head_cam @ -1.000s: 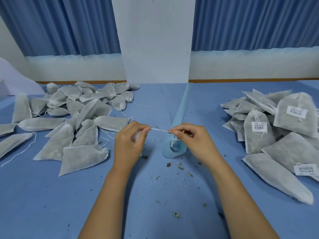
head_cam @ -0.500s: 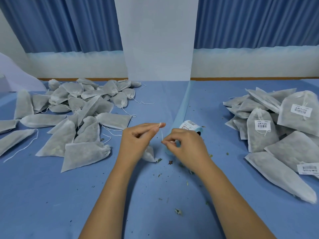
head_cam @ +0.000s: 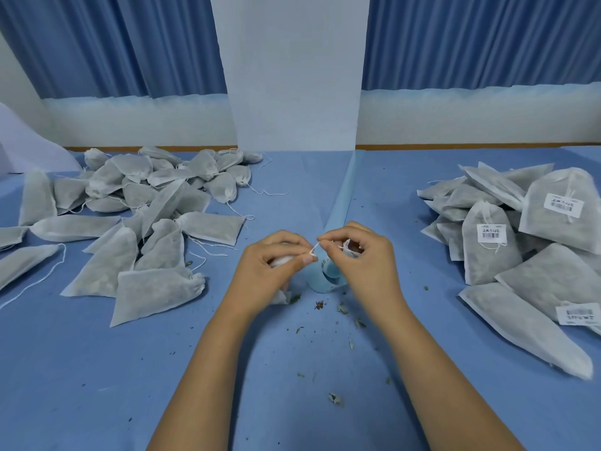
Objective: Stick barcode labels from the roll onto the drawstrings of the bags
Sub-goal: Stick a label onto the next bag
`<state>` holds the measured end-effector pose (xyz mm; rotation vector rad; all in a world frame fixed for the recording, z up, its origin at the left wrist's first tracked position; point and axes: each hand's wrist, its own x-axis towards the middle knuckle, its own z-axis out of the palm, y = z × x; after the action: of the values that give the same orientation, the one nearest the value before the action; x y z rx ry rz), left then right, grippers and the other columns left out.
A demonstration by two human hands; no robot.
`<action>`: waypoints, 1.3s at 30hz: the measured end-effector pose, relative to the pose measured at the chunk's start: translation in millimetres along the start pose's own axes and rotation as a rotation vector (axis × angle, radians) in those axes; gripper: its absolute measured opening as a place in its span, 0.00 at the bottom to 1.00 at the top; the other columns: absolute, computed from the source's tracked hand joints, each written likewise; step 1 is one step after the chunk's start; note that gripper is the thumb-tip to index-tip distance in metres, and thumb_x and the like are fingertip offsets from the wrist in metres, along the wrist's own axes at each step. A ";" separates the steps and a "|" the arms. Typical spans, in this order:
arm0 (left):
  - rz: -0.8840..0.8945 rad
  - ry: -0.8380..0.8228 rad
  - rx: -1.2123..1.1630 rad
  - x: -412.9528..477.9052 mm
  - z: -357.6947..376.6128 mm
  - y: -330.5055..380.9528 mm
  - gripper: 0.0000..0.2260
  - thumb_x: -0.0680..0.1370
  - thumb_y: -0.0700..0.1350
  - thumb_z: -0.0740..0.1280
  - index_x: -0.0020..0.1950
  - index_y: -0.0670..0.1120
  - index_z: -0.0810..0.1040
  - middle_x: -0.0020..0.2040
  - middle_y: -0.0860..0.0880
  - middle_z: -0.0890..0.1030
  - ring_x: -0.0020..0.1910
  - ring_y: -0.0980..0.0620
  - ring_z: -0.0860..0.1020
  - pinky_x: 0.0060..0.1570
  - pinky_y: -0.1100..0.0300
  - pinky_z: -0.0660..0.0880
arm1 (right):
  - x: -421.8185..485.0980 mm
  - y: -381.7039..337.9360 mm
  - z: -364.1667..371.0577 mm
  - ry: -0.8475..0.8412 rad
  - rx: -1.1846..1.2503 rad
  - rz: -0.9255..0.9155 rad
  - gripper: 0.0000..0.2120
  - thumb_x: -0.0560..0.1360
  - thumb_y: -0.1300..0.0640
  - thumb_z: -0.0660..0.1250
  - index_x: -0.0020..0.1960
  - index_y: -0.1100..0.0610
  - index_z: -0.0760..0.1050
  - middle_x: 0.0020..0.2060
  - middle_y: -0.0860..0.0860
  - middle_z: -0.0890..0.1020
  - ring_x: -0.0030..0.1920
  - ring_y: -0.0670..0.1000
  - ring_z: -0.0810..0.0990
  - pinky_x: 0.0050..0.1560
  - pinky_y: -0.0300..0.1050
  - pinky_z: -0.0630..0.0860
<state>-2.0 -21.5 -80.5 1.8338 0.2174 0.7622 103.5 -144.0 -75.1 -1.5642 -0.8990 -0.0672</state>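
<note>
1. A second ago the drawstring [head_cam: 314, 250] is pulled tight between the two hands. Now the hands have closed in and it's only a short slack loop between them.
2. Left hand [head_cam: 270, 271]: fingers [head_cam: 305, 259] curl round the bag [head_cam: 279, 262] in the palm, with thumb and forefinger clamped on one end of the string.
3. Right hand [head_cam: 364, 265]: thumb and forefinger pinch the other end. There's a white scrap [head_cam: 347, 247] tucked under the other fingers. It could be a peeled label, but I can't tell for sure.
4. My read is that the string is being lined up for the sticker, which isn't on yet.
5. The roll [head_cam: 327, 281] sits on the table [head_cam: 97, 369] right under the hands. It was in plain sight half a second ago, but now it's mostly covered. Its blue backing strip [head_cam: 340, 196] trails off away from me.
6. The unlabelled pile [head_cam: 156, 206] is on the left with loose strings everywhere. The done pile [head_cam: 520, 236] is on the right, barcodes showing. Both are well apart from the hands.
7. Herb crumbs [head_cam: 320, 305] are scattered near the roll and could get stuck to the sticky side. Nothing else seems to be in the way, though the hands hide the bit I most want to see.
</note>
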 end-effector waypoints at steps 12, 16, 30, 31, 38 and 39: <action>-0.056 0.184 -0.008 -1.5 2.9 2.5 0.08 0.74 0.38 0.73 0.35 0.46 0.83 0.32 0.54 0.82 0.22 0.61 0.70 0.26 0.71 0.66 | -8.0 1.7 14.6 -0.180 -0.012 0.169 0.05 0.72 0.57 0.72 0.38 0.53 0.82 0.33 0.41 0.79 0.31 0.41 0.71 0.35 0.32 0.64; -0.057 0.190 0.017 -1.3 1.6 0.8 0.10 0.75 0.39 0.72 0.34 0.49 0.81 0.31 0.54 0.80 0.22 0.59 0.69 0.26 0.69 0.66 | -6.9 -1.3 10.7 -0.147 -0.011 0.127 0.05 0.73 0.54 0.70 0.39 0.51 0.79 0.38 0.43 0.78 0.38 0.43 0.70 0.41 0.32 0.66; -0.233 0.077 -0.309 -0.4 1.8 6.7 0.11 0.77 0.38 0.67 0.36 0.44 0.84 0.32 0.48 0.78 0.19 0.56 0.60 0.25 0.67 0.62 | -7.2 0.8 14.2 -0.047 -0.201 -0.163 0.02 0.73 0.60 0.71 0.42 0.57 0.79 0.39 0.47 0.78 0.40 0.44 0.70 0.47 0.37 0.65; -0.247 0.111 -0.314 0.3 1.7 6.1 0.11 0.77 0.38 0.68 0.36 0.44 0.84 0.32 0.48 0.77 0.19 0.56 0.60 0.25 0.66 0.61 | -6.4 0.4 13.1 -0.016 -0.160 -0.150 0.02 0.73 0.59 0.72 0.43 0.57 0.79 0.38 0.46 0.78 0.40 0.44 0.70 0.47 0.35 0.66; -0.243 0.123 -0.281 0.5 3.6 5.3 0.10 0.76 0.39 0.69 0.36 0.45 0.85 0.31 0.47 0.77 0.18 0.56 0.61 0.24 0.66 0.61 | -8.5 -2.3 14.5 -0.007 -0.154 -0.172 0.05 0.71 0.58 0.73 0.39 0.58 0.80 0.34 0.47 0.80 0.37 0.46 0.74 0.48 0.42 0.70; -0.236 0.118 -0.265 0.5 3.4 5.2 0.11 0.76 0.40 0.69 0.35 0.46 0.85 0.31 0.48 0.78 0.18 0.56 0.61 0.23 0.65 0.61 | -8.8 -2.3 14.0 -0.010 -0.126 -0.136 0.05 0.72 0.59 0.73 0.38 0.58 0.81 0.34 0.47 0.80 0.37 0.46 0.74 0.48 0.42 0.71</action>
<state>-0.6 -26.0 -76.4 1.4845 0.3832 0.6974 89.8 -136.4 -81.1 -1.6193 -1.0249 -0.2166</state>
